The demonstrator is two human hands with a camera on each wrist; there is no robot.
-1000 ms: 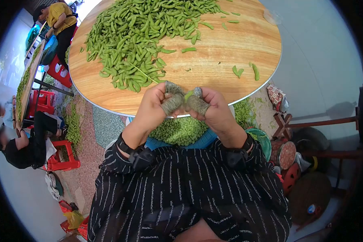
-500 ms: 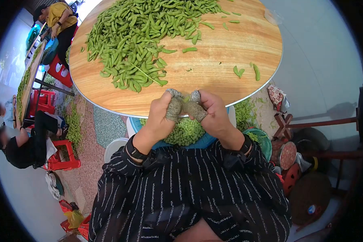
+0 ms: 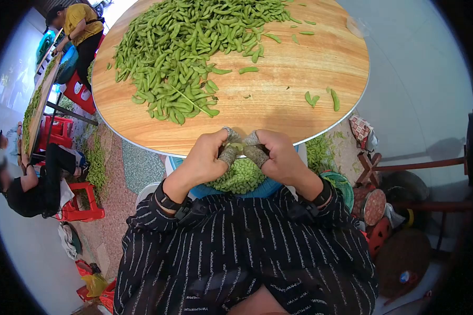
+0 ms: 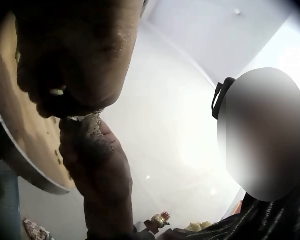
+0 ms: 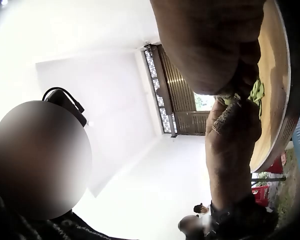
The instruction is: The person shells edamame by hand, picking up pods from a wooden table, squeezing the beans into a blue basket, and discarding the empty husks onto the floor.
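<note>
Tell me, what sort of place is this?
Probably an informal indoor workroom for shelling: a heap of green pods covers part of a round table, a blue basin of shelled beans sits by its near edge, and other people are at another pod-strewn table.

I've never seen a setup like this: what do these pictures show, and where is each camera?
There is no machine: a person works with their left hand and right hand, both partly wrapped in grey coverings. The wide picture comes from a camera on the head, looking down; the two darker ones come from a camera on each wrist. On the round wooden table lie a heap of green pods and some loose pods. Below its near edge, a blue basin holds shelled green beans. Both hands pinch something green, probably a pod, mostly hidden.
</note>
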